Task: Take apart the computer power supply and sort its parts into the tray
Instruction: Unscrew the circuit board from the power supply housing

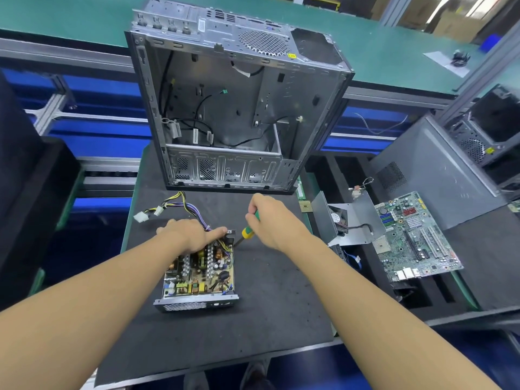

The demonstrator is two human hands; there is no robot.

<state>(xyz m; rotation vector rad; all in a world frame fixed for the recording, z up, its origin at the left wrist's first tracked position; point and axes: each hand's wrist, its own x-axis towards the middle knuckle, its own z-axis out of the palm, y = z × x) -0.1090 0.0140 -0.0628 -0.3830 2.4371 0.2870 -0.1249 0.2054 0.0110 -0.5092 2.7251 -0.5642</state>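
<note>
The opened power supply (198, 274) lies on the dark mat (275, 305), its circuit board bare and its vented metal wall facing me. A bundle of coloured cables (180, 205) with white plugs runs from its far end to the left. My left hand (191, 235) rests on that far end, fingers stretched over the cable exit. My right hand (270, 220) grips a screwdriver (247, 232) with a green and yellow handle; its tip points down at the supply's far right corner.
An empty computer case (233, 108) stands open just behind the supply. To the right, a black foam tray (422, 299) holds a motherboard (413, 237), a metal bracket with a fan (346, 220) and a grey side panel (433, 175). More cases stand at far right.
</note>
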